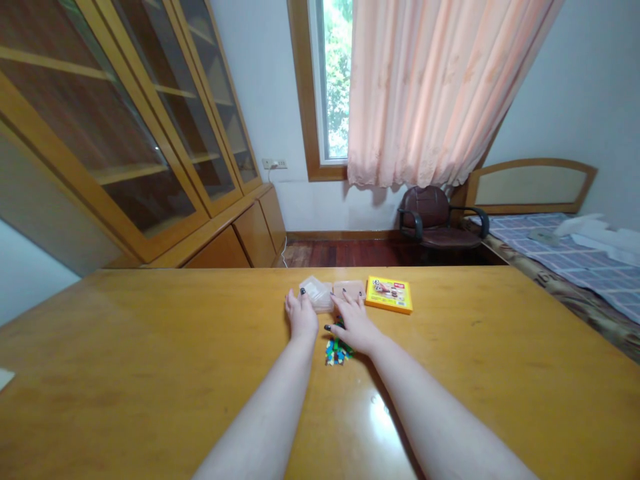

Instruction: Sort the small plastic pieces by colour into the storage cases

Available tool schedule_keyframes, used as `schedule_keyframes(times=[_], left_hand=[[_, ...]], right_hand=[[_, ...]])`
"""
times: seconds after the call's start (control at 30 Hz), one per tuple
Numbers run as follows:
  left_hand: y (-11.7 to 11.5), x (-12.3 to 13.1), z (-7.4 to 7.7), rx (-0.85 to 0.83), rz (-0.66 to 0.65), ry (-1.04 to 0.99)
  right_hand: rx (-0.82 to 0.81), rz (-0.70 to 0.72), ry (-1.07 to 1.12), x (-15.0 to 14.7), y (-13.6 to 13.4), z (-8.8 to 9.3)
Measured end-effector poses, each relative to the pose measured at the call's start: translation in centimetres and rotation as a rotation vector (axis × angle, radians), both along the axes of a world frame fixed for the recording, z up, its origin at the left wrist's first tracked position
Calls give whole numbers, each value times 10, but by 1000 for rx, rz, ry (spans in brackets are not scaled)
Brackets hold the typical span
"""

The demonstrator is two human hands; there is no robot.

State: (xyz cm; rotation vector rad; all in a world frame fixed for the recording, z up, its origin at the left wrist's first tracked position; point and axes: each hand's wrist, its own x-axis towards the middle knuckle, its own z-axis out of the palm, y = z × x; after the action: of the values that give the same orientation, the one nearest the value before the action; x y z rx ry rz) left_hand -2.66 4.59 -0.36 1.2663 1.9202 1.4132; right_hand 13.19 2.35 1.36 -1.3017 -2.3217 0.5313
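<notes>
Both of my hands rest on a yellow wooden table (150, 360), near its far edge. My left hand (301, 315) lies against the near side of a clear plastic box (316, 294), its fingertips on or just behind that edge. My right hand (354, 323) has spread fingers, which reach a flat peach-coloured plastic box (349, 289). Under and just in front of my right palm lies a heap of small coloured plastic bricks (337, 351), partly hidden by that hand. A yellow printed box (389, 295) lies to the right of the peach box.
Behind the table stand a wooden cabinet with glass doors (150, 127) and a dark leather swivel chair (435, 220). A bed with a checked cover (565, 260) lies along the right. A peach curtain (425, 93) hangs at the window.
</notes>
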Motion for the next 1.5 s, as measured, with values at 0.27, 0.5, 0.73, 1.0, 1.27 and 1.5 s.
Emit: schedule_keyframes(times=[0.27,0.5,0.73,1.0,1.27,1.5], left_hand=[[-7,-8,28,-17,-279,678],[0,-10,18,81,-171,563],[-3,-3,19,20,-136,541],[-10,6,24,-9,-143,562],[-5,-10,25,-15,4,615],[2,-35,21,-257,251,577]], right_hand=[[105,-253,47,10,11,-10],[110,-291,49,10,11,-10],[123,-103,51,8,6,-5],[-36,84,85,4,0,-1],[82,-120,111,8,8,-7],[75,-342,17,13,15,-14]])
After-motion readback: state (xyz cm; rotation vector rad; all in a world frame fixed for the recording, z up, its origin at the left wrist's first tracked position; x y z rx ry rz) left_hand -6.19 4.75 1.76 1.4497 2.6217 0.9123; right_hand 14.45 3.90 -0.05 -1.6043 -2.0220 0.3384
